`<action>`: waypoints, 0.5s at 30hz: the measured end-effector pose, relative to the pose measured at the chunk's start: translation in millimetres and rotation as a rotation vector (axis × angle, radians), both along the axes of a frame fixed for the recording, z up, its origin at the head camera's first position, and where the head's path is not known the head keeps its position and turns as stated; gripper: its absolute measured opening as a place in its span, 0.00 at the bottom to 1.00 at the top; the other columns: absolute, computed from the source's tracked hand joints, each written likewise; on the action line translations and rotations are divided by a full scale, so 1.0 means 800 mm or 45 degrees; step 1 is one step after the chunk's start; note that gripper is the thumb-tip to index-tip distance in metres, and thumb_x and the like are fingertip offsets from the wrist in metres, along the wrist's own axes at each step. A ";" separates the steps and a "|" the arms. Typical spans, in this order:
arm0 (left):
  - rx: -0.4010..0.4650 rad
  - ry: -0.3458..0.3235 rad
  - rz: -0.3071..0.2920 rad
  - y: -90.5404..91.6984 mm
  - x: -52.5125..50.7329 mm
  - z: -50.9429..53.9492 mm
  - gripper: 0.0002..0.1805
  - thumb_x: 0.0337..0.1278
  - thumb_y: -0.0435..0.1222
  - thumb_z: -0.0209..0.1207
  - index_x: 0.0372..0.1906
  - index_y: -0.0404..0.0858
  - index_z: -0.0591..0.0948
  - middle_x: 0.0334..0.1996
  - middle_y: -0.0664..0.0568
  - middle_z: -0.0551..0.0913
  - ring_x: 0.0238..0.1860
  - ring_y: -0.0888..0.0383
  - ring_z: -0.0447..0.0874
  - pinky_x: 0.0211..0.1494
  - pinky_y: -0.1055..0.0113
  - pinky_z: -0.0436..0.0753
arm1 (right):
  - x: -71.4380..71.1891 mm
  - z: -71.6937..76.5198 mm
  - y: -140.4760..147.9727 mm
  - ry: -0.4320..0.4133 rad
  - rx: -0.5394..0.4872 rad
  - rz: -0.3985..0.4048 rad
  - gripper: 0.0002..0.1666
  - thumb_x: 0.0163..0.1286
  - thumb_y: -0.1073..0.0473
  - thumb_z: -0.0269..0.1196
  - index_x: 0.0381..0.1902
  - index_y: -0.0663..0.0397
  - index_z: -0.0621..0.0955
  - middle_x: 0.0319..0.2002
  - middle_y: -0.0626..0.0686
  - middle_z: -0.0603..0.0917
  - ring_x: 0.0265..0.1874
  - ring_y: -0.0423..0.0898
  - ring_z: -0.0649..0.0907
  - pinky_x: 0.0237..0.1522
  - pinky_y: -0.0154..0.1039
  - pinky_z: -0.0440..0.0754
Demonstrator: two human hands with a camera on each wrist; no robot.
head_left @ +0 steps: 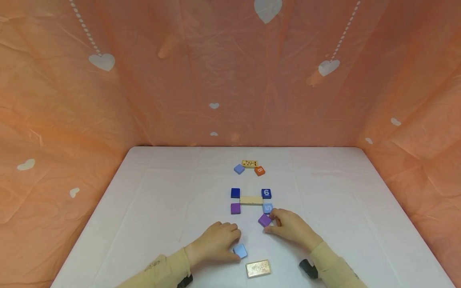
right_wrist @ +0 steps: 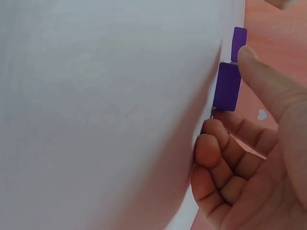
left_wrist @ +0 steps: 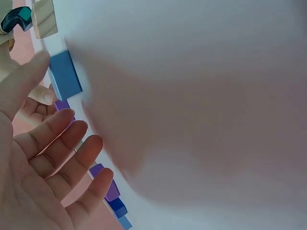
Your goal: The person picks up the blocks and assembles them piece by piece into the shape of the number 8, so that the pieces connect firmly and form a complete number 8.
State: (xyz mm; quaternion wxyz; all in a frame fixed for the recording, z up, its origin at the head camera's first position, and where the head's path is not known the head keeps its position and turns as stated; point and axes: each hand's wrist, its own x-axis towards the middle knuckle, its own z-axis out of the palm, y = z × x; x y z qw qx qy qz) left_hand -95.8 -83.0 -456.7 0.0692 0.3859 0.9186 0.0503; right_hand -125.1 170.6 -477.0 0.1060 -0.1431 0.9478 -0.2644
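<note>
Right of lower centre, the right hand (head_left: 292, 228) pinches a purple block (head_left: 264, 220).
The left hand (head_left: 216, 241), fingers loosely parted, is by a light blue block (head_left: 240, 251); a gold block (head_left: 258, 269) lies bottom centre, a beige bar (head_left: 251, 200) below mid-frame.

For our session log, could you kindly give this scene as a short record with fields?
Left hand: fingers relaxed, thumb beside the plain light blue block
Right hand: holds the near purple block between thumb and fingers
Middle group: cream bar, dark blue block, block marked 6, other purple block, marked light blue block
Far group: patterned gold bar, periwinkle block, orange block
Nearest the person: shiny gold bar
Surface: white table
Backdrop: orange sheet
</note>
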 end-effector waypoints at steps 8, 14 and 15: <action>0.039 0.048 0.002 -0.002 -0.003 -0.004 0.18 0.40 0.56 0.65 0.24 0.50 0.73 0.22 0.65 0.66 0.25 0.69 0.63 0.30 0.76 0.61 | 0.000 0.002 -0.001 -0.026 0.005 -0.007 0.20 0.52 0.39 0.67 0.35 0.43 0.77 0.17 0.43 0.68 0.19 0.37 0.68 0.21 0.30 0.63; 0.030 0.072 0.023 -0.002 -0.005 -0.003 0.17 0.41 0.56 0.64 0.25 0.49 0.75 0.22 0.64 0.68 0.25 0.68 0.64 0.30 0.75 0.62 | 0.000 0.005 -0.001 -0.055 -0.005 -0.006 0.21 0.52 0.39 0.68 0.37 0.44 0.77 0.17 0.43 0.68 0.19 0.38 0.68 0.21 0.31 0.63; 0.029 0.074 0.031 -0.002 -0.006 -0.003 0.17 0.42 0.56 0.64 0.25 0.49 0.75 0.22 0.64 0.69 0.25 0.68 0.64 0.30 0.74 0.62 | -0.001 0.005 -0.001 -0.058 -0.005 -0.009 0.21 0.52 0.39 0.68 0.36 0.44 0.77 0.17 0.43 0.68 0.19 0.38 0.68 0.21 0.31 0.63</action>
